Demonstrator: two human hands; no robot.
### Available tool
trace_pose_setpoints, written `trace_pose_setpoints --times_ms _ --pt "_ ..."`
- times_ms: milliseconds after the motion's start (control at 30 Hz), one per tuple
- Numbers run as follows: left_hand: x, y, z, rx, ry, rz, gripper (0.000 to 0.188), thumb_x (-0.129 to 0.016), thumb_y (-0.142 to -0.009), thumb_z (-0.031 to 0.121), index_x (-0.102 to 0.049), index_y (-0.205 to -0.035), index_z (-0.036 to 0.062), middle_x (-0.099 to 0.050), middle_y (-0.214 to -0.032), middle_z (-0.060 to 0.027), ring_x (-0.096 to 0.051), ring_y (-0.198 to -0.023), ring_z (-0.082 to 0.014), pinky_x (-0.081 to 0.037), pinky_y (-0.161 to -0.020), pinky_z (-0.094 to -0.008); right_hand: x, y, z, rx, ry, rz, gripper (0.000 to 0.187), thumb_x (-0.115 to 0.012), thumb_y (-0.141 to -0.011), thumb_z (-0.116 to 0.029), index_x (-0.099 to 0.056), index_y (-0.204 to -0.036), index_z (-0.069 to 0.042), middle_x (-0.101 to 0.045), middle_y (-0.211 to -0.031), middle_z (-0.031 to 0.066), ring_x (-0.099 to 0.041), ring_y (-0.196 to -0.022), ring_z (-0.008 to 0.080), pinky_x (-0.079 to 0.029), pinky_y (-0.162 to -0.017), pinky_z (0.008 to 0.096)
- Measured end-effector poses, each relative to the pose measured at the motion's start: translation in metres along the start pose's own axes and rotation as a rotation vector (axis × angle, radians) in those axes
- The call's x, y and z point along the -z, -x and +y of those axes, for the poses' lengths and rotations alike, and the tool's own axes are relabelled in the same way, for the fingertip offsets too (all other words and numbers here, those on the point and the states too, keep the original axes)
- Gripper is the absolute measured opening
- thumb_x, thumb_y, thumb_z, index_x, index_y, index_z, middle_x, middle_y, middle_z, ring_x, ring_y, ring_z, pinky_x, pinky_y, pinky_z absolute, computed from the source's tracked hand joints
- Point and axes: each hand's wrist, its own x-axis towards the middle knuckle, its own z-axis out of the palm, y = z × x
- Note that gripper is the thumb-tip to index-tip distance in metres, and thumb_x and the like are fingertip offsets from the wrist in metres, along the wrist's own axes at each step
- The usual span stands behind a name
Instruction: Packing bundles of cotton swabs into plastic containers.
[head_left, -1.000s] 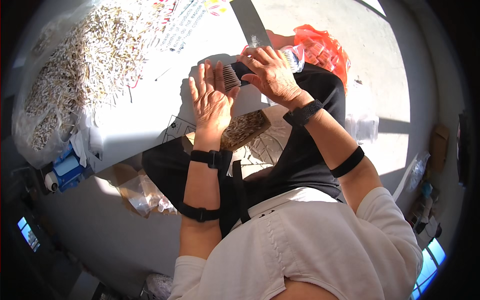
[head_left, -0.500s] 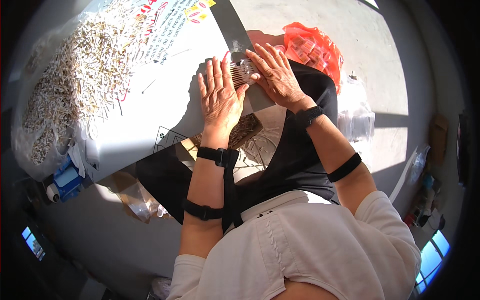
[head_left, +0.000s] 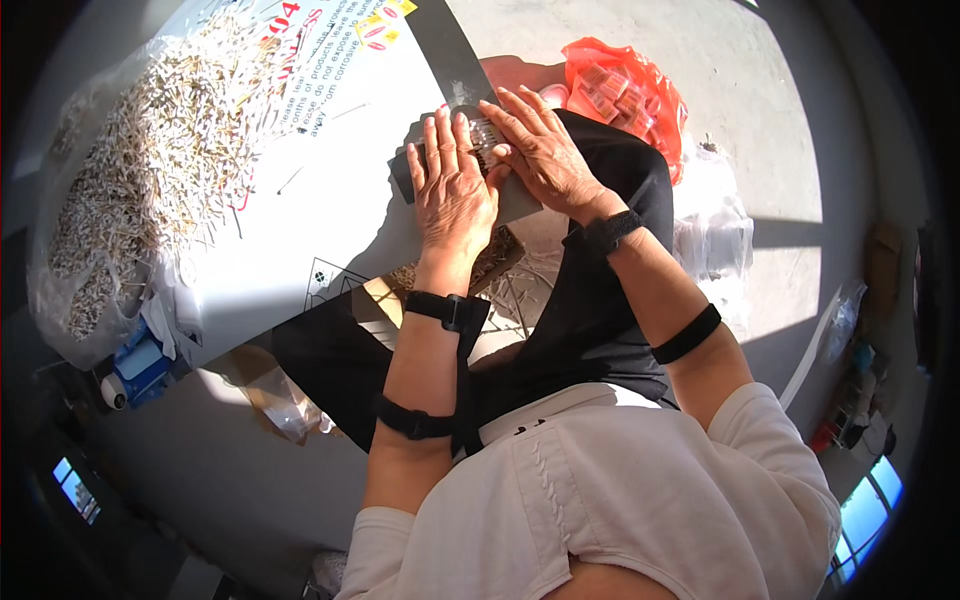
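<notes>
Currently both hands lie flat, fingers spread, left hand (head_left: 452, 195) and right hand (head_left: 540, 150) side by side, pressing a small ribbed dark block (head_left: 487, 150) onto a black sheet (head_left: 440, 60) at the worktop (head_left: 330, 190) edge, with pale sticks (head_left: 160, 150) heaped well apart and an orange bag (head_left: 625, 90) near

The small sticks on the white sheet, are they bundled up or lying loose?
Loose. The small sticks lie scattered in a wide heap across the white sheet, pointing every way, with a few strays apart from the pile.

The one camera sits on the person's head and looks straight down, close above both hands and lap.
</notes>
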Motion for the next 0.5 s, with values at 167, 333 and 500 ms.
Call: trace_pose_setpoints --times_ms 167,333,500 --pt "0.003 -0.005 -0.025 0.105 0.621 0.353 0.06 -0.044 -0.102 0.035 -0.027 -0.151 0.0044 -0.026 -0.156 -0.0207 -0.024 -0.146 -0.0339 -0.021 -0.118 -0.047 0.0 0.0 0.006 -0.293 -0.463 0.296 0.053 -0.061 -0.095 -0.033 -0.046 -0.143 -0.013 -0.039 -0.149 0.0165 -0.038 -0.138 0.0359 -0.034 -0.112 0.0426" --pt "-0.008 -0.024 -0.026 0.154 1.107 0.432 0.056 -0.041 -0.105 0.037 -0.037 -0.146 -0.002 -0.042 -0.148 -0.0174 -0.041 -0.137 -0.0279 -0.028 -0.115 -0.0409 -0.007 -0.01 0.0 -0.612 -1.338 0.351 0.046 -0.07 -0.091 -0.015 -0.056 -0.133 -0.005 -0.056 -0.127 0.0045 -0.053 -0.117 0.0143 -0.044 -0.1 0.0279" --pt "-0.011 -0.028 -0.003 0.174 1.322 0.541 0.065 -0.042 -0.102 0.048 -0.041 -0.139 -0.0058 -0.048 -0.139 -0.0252 -0.047 -0.13 -0.0332 -0.033 -0.112 -0.0428 -0.023 -0.007 0.0 -0.571 -1.553 0.478 0.03 -0.068 -0.091 -0.006 -0.064 -0.121 -0.002 -0.056 -0.129 0.0037 -0.057 -0.11 0.012 -0.048 -0.095 0.0262"
